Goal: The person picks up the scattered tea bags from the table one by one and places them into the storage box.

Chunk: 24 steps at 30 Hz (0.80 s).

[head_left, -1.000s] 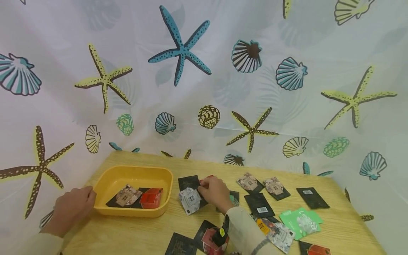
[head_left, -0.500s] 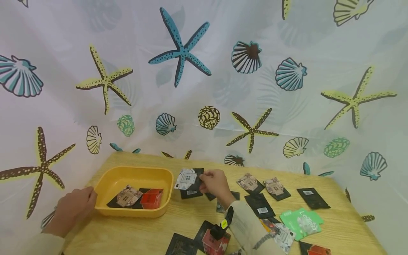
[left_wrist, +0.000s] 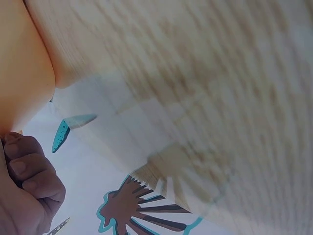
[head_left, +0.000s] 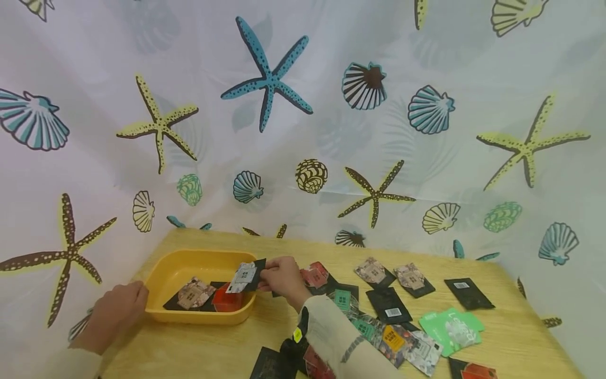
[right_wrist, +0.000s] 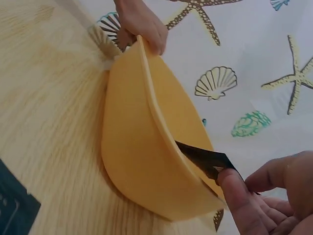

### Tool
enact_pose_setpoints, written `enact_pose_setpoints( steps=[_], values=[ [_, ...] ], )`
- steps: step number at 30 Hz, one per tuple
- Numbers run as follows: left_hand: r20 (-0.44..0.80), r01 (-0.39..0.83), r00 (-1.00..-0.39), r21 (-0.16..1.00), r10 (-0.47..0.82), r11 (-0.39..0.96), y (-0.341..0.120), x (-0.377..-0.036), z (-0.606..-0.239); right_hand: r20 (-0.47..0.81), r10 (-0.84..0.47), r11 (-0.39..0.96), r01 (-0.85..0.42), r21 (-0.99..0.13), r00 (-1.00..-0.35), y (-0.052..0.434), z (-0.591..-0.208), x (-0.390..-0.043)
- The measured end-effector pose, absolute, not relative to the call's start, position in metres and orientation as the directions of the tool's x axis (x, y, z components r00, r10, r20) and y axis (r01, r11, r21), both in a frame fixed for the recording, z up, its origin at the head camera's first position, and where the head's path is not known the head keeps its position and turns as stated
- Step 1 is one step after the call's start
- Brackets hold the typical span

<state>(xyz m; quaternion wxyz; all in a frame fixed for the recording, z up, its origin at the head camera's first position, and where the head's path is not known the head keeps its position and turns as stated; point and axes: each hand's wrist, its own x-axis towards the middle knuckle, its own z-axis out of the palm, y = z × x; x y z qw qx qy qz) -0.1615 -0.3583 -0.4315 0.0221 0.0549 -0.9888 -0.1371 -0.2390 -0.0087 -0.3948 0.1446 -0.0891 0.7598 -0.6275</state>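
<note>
My right hand (head_left: 279,276) pinches a black packet with a grey-white picture (head_left: 245,276) and holds it over the right rim of the yellow tray (head_left: 163,268). In the right wrist view the packet's black corner (right_wrist: 205,159) juts past the tray's rim (right_wrist: 146,103) from between my fingers (right_wrist: 234,193). Inside the tray lie a brown-pictured packet (head_left: 194,293) and a red one (head_left: 226,300). My left hand (head_left: 115,311) grips the tray's left rim; the left wrist view shows its curled fingers (left_wrist: 27,171) against the tray wall (left_wrist: 22,73).
Several more packets lie scattered over the wooden table (head_left: 213,347) to the right of the tray: black ones (head_left: 388,304), a red one (head_left: 314,275), green ones (head_left: 452,329). A curtain printed with starfish and shells (head_left: 303,105) encloses the table behind and at the sides.
My right hand has lifted the grey-white packet off the table and carried it left, from beside the tray to over its right rim. The left hand has stayed on the tray.
</note>
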Motion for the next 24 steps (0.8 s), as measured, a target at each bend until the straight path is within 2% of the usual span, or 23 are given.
enact_pose_setpoints(
  steps=[11, 18, 24],
  values=[
    [0.062, -0.093, -0.991, 0.288, -0.115, 0.953, -0.351, -0.163, -0.439, -0.106, -0.326, 0.355, -0.018, -0.935, -0.939, -0.039, -0.391, -0.229],
    [0.070, -0.076, -0.993, 0.278, -0.100, 0.958, -0.355, -0.163, -0.440, -0.087, -0.380, 0.276, -0.023, -0.961, -0.921, -0.016, -0.390, -0.231],
    [0.112, -0.027, -0.992, 0.238, -0.055, 0.971, -0.368, -0.161, -0.439, -0.060, -0.368, 0.260, -0.041, -0.965, -0.928, 0.015, -0.392, -0.243]
  ],
)
